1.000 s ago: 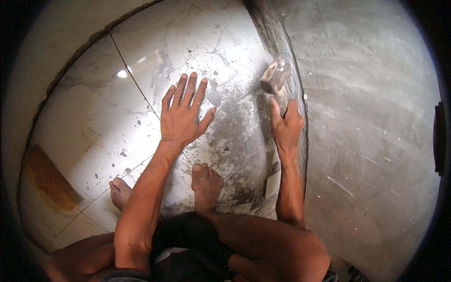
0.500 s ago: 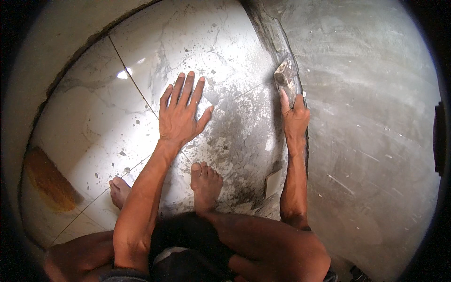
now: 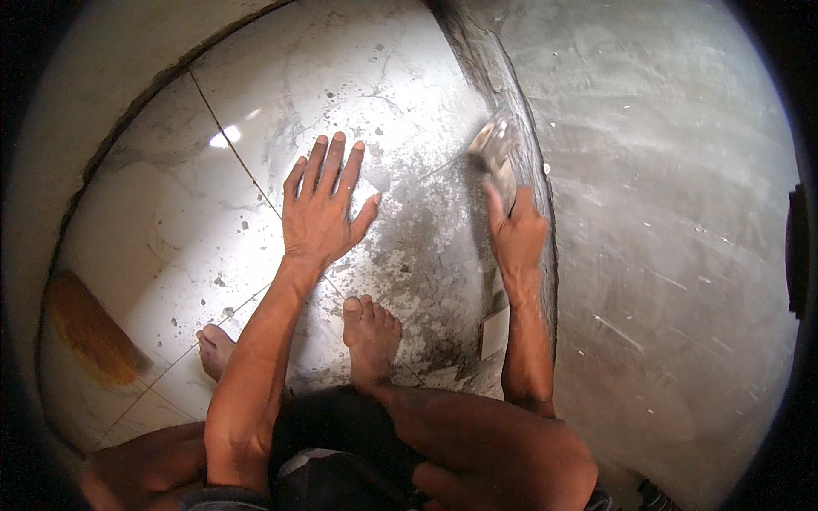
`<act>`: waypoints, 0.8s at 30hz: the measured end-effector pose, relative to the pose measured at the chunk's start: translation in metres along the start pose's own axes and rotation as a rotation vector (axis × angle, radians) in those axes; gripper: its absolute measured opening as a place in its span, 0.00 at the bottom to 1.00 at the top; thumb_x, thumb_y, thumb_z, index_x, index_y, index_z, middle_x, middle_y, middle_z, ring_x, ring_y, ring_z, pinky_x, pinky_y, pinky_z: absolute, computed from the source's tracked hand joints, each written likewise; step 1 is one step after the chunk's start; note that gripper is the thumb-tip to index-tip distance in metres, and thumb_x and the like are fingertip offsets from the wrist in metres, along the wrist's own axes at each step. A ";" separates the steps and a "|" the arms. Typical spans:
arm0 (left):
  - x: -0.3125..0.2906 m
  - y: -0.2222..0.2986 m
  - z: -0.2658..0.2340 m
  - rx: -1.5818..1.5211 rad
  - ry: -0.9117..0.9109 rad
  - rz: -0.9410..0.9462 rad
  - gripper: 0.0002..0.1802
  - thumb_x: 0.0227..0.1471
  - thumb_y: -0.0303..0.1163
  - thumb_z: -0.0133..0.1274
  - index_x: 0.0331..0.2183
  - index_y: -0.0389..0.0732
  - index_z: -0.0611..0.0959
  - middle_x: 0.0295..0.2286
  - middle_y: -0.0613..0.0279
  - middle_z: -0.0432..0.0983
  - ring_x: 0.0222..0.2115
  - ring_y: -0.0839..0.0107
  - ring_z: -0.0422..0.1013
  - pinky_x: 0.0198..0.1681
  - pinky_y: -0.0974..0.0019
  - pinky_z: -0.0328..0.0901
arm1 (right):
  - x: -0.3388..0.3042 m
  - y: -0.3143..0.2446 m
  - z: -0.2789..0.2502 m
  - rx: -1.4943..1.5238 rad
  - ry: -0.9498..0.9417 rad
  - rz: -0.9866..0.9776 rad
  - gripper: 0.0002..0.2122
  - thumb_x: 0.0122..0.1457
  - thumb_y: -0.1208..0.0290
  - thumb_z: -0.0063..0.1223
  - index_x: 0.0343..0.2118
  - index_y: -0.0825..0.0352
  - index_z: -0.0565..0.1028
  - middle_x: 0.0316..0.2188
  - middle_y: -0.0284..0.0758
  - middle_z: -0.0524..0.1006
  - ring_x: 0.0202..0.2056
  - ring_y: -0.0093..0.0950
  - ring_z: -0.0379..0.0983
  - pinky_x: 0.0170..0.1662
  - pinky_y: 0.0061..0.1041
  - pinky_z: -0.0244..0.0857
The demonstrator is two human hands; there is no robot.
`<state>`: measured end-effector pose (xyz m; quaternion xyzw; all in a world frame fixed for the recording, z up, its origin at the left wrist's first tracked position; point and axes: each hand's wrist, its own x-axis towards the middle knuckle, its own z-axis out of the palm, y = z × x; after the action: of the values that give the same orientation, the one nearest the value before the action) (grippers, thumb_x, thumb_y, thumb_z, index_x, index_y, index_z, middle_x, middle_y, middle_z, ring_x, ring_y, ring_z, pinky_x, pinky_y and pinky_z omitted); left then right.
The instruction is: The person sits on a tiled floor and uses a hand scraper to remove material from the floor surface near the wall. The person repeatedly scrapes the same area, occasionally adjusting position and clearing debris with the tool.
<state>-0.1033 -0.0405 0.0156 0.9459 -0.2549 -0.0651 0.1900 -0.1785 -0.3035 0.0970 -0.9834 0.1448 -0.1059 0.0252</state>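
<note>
My left hand (image 3: 322, 226) lies flat on the dusty white tiled floor (image 3: 247, 187), its fingers spread and nothing in it. At the right edge of the tiles, beside the grey wall (image 3: 656, 204), my right hand (image 3: 521, 232) is closed around a worn, greyish hand tool (image 3: 504, 157). Motion blurs the tool and its exact kind is not clear; its pale, blocky far end points away from me over the tile edge. Dry grey mortar residue (image 3: 417, 230) covers the tiles between my two hands.
Along the wall's foot runs a rough gap (image 3: 498, 64). A small pale tile piece (image 3: 494, 334) leans near my right forearm. Brown brush bristles (image 3: 92, 328) lie at the far left. My bare feet (image 3: 372, 336) rest on the tiles, with bits of debris scattered about.
My right hand and its tool have shifted left, away from the wall and over the tiles, and the tool is now blurred. My left hand stays flat in nearly the same place.
</note>
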 end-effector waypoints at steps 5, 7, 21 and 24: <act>0.003 0.003 0.000 0.023 0.017 0.022 0.40 0.60 0.58 0.45 0.67 0.51 0.63 0.66 0.57 0.56 0.68 0.62 0.49 0.69 0.53 0.43 | -0.001 0.032 -0.005 -0.131 -0.042 0.013 0.19 0.61 0.54 0.61 0.28 0.67 0.71 0.14 0.48 0.73 0.17 0.47 0.74 0.19 0.41 0.66; 0.002 0.002 0.000 0.035 -0.004 0.012 0.40 0.60 0.58 0.46 0.67 0.51 0.63 0.66 0.57 0.56 0.68 0.61 0.50 0.69 0.53 0.43 | 0.004 0.031 0.001 -0.193 -0.067 0.089 0.21 0.60 0.51 0.62 0.26 0.66 0.71 0.12 0.45 0.72 0.14 0.44 0.73 0.18 0.40 0.65; 0.003 0.005 -0.004 -0.001 0.000 0.005 0.40 0.60 0.56 0.47 0.68 0.52 0.60 0.67 0.56 0.53 0.68 0.57 0.49 0.69 0.49 0.45 | -0.009 0.010 -0.035 0.577 -0.159 0.382 0.16 0.65 0.61 0.56 0.31 0.73 0.73 0.22 0.42 0.72 0.25 0.27 0.65 0.30 0.31 0.62; 0.002 0.002 -0.003 -0.015 -0.005 0.001 0.40 0.61 0.56 0.46 0.68 0.53 0.59 0.67 0.58 0.53 0.68 0.59 0.48 0.69 0.50 0.44 | 0.003 -0.002 -0.038 0.444 -0.080 0.250 0.15 0.66 0.63 0.55 0.31 0.72 0.71 0.19 0.45 0.71 0.21 0.31 0.67 0.26 0.35 0.61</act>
<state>-0.1015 -0.0423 0.0193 0.9442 -0.2552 -0.0694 0.1964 -0.1829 -0.3033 0.1350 -0.9317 0.2375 -0.0920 0.2590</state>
